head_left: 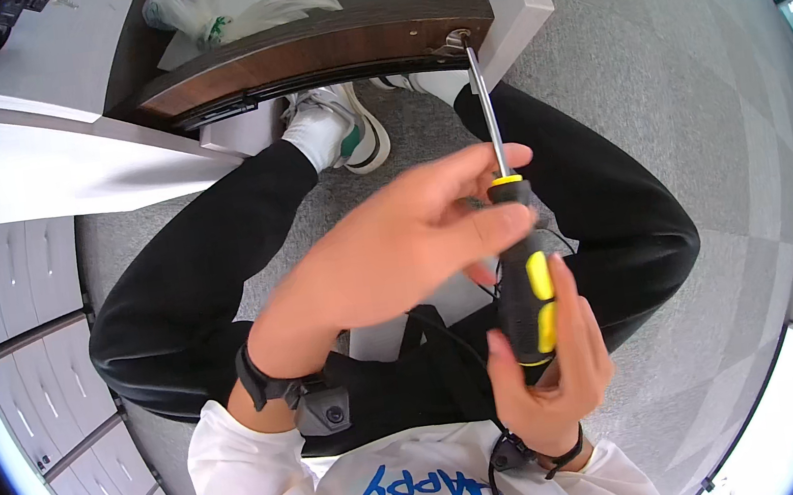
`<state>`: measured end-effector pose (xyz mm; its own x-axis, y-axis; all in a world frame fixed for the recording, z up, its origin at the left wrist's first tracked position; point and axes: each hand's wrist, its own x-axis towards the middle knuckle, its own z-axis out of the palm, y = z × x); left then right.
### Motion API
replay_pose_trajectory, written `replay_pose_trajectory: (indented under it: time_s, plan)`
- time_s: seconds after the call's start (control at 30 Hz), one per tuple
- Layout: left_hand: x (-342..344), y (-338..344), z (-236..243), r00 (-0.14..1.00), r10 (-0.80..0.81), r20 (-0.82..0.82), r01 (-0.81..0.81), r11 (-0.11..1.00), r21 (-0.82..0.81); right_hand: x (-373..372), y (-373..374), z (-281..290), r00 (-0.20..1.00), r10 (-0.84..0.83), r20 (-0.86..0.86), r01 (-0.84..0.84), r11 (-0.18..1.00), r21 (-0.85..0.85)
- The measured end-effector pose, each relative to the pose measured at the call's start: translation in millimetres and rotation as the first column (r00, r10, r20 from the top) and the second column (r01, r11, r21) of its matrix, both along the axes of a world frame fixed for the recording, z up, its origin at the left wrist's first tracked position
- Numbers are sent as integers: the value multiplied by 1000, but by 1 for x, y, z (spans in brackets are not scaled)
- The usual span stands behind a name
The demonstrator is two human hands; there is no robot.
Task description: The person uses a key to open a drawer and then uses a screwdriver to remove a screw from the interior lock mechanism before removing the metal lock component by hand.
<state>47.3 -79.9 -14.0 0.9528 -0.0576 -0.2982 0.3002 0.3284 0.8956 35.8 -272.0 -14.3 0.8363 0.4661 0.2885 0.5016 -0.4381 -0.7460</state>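
Observation:
A long screwdriver [520, 302] with a black and yellow handle points away from me. Its tip meets a small round metal fitting [455, 39] near the front end of a dark brown drawer side [314, 57]. My right hand [567, 385] is closed around the rear of the handle. Reaching across from the left, my left hand [395, 238] has its thumb on the handle's front end and its fingers curled about the shaft; some of those fingers are hidden. Whether the tip sits in a screw slot is too small to make out.
A clear plastic bag [240, 17] lies in the pulled-out drawer, whose pale front panel [510, 1] stands at its right. Along its lower edge runs a black slide rail [250, 99]. My legs are bent around the work on grey carpet [610, 53]. Pale cabinets [34, 361] line the left.

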Motion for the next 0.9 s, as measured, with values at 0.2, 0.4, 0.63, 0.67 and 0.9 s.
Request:
replay_pose_trajectory:
  time_s: [0.2, 0.4, 0.63, 0.67, 0.9]
  plan:
    - [7, -7, 13, 986, -19, -163, 49, 983, 179, -1, -12, -8, 988, 54, 144, -33, 988, -148]
    - [6, 3, -2, 997, -43, -59, 39, 997, -61, -5, -11, -14, 875, 130, -467, 19, 953, 301]
    - [2, 2, -4, 1000, 11, 4, -11, 987, -160, 2, 3, -1, 988, 91, -126, -79, 992, 102]
    - [0, 1, -5, 999, 38, -6, -38, 993, -109, 1, 8, -5, 997, 66, -44, -59, 989, 137]
    - [1, 2, 4, 992, -71, -104, 89, 979, 185, 7, 3, 0, 951, 129, 281, -82, 982, -172]
